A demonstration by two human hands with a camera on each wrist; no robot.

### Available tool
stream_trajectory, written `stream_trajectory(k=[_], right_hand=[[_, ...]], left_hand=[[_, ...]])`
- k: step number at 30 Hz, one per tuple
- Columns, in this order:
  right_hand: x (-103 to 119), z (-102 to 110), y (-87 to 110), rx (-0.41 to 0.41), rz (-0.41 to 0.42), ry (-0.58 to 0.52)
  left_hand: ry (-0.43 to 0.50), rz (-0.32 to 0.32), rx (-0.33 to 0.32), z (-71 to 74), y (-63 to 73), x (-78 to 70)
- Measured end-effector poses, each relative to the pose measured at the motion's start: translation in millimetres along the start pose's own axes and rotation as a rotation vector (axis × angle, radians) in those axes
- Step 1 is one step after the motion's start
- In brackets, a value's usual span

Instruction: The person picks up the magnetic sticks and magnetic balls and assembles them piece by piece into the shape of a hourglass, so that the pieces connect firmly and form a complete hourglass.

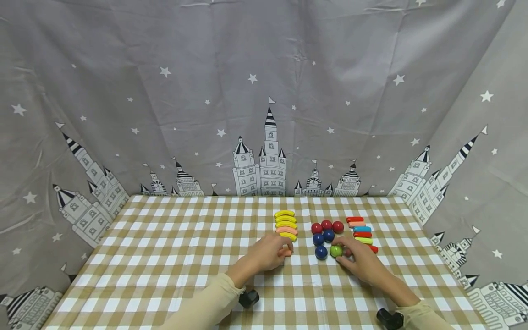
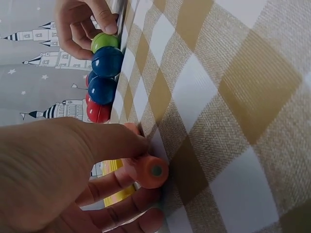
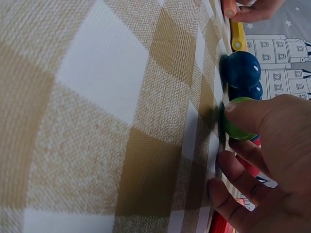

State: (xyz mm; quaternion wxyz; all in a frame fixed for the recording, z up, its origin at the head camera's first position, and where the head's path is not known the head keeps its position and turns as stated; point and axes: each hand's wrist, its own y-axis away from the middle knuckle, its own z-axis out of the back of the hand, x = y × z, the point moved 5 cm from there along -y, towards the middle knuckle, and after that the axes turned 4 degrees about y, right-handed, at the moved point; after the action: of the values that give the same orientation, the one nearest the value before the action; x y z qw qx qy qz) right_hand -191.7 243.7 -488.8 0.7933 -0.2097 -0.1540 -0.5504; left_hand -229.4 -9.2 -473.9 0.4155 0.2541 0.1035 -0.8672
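In the head view my left hand (image 1: 268, 252) is at the near end of a column of yellow and peach banana-shaped pieces (image 1: 286, 219). Its thumb and fingers pinch a peach-orange banana-shaped piece (image 2: 149, 171), whose round end shows a teal spot in the left wrist view. My right hand (image 1: 365, 263) pinches a green ball (image 1: 336, 250) between thumb and forefinger, low on the cloth. Just left of that ball lies a blue ball (image 1: 321, 252). Something reddish under the right fingers is mostly hidden.
Two more blue balls (image 1: 318, 239) and three red balls (image 1: 327, 225) sit beyond the green one. A column of red, peach, blue and lime stick-like pieces (image 1: 362, 229) lies to the right. The checked tablecloth (image 1: 165, 256) reaches a grey castle-print curtain (image 1: 330, 91).
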Motion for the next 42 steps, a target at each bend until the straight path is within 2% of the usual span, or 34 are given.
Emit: stream_trajectory(k=[6, 12, 15, 21, 25, 30, 35, 38, 42], right_hand=[[-2, -1, 1.9, -0.007, -0.008, -0.001], [-5, -3, 4.0, -0.012, -0.014, -0.012], [-6, -3, 5.1, -0.013, -0.025, -0.023], [-6, -2, 7.4, 0.004, -0.058, -0.029], [-5, 0, 10.9, 0.0, -0.066, -0.053], [0, 3, 16.8, -0.034, -0.039, -0.115], [10, 6, 21.7, -0.074, 0.023, -0.159], [17, 5, 22.9, -0.064, 0.049, -0.183], [27, 1, 23.2, -0.019, 0.043, -0.222]], left_hand=[[0.071, -0.017, -0.043, -2.1, 3.0, 5.3], [0.182, -0.064, -0.173, 0.8, 12.4, 12.8], [0.226, -0.063, -0.208, 1.8, 17.4, 16.0], [0.249, -0.028, -0.203, 2.1, 25.4, 22.0], [0.272, -0.028, -0.193, 2.3, 32.0, 24.8], [0.349, -0.053, -0.188, 5.0, 41.8, 26.2], [0.417, -0.018, -0.17, 8.7, 49.3, 29.4], [0.411, -0.012, -0.185, 12.1, 54.1, 30.7], [0.403, -0.018, -0.204, 15.1, 61.2, 32.5]])
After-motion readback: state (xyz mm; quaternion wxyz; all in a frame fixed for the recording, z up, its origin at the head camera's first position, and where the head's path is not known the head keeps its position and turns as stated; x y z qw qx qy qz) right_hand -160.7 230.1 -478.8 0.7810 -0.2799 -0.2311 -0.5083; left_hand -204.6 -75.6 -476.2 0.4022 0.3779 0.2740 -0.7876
